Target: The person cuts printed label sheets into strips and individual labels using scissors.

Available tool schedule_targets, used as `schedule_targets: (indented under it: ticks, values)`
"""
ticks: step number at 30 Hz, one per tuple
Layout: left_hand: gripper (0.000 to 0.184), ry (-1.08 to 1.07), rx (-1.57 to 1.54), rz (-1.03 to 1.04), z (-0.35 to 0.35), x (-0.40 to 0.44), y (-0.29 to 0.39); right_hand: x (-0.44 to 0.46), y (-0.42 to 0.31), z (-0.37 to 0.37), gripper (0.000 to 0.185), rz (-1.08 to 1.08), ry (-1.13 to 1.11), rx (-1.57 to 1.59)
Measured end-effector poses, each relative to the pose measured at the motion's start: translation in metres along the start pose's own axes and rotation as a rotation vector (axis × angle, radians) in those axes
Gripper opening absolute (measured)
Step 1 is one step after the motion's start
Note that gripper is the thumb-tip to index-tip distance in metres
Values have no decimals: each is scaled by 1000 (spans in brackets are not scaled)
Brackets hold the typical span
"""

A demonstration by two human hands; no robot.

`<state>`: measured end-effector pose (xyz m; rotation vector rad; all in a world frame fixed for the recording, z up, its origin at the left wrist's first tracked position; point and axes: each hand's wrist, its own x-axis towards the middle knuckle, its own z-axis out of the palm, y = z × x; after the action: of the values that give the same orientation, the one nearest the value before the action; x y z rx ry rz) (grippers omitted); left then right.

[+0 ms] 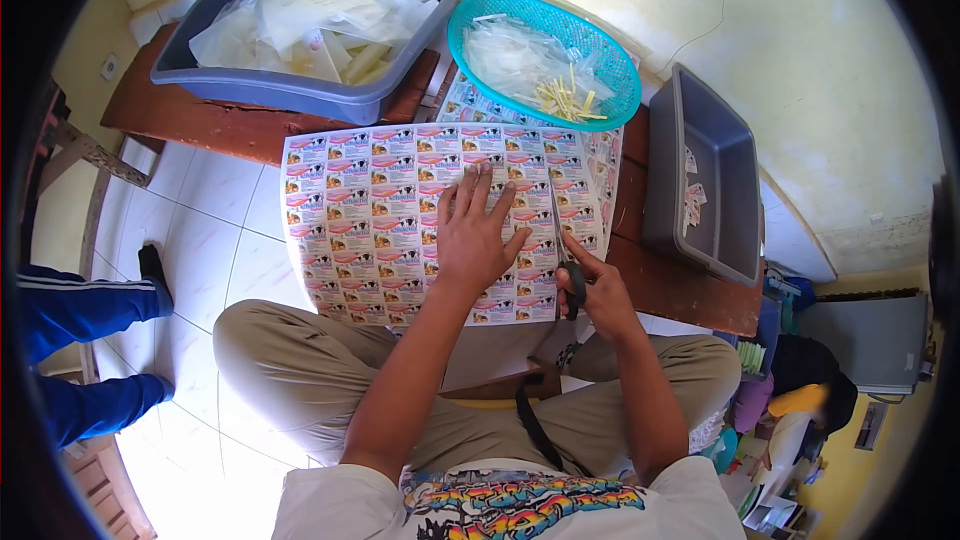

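A large sheet printed with rows of small labels [345, 205] lies across the wooden bench and hangs over its near edge. My left hand [474, 238] rests flat on the middle of the sheet, fingers spread. At the sheet's right part, my right hand [603, 292] holds scissors [573, 285] by their black handles. The blades point away from me, along a line between two columns of labels. Another printed sheet [604, 152] shows beneath, at the right.
Behind the sheet stand a blue-grey tub [270, 95] of clear plastic pieces and a turquoise basket [622, 90] with plastic and yellowish strips. A grey bin [722, 155] holding a few labels is at right. One person's blue-trousered legs [90, 310] show left; another person [800, 390] is lower right.
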<state>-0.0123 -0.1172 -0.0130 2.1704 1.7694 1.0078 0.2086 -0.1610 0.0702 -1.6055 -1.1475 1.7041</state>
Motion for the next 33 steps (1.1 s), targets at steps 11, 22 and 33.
schedule_targets:
  ticks: [11, 22, 33]
  values:
    - [67, -8, -4, -4, -2, 0, 1, 2, 1, -1, 74, -27, -15, 21]
    - [66, 0, -5, -2, -1, 0, 1, 13, -2, 1, 74, -18, 11, 44]
    - [67, -7, -17, -5, -2, 1, 1, 23, -7, 0, 76, -19, 27, 28]
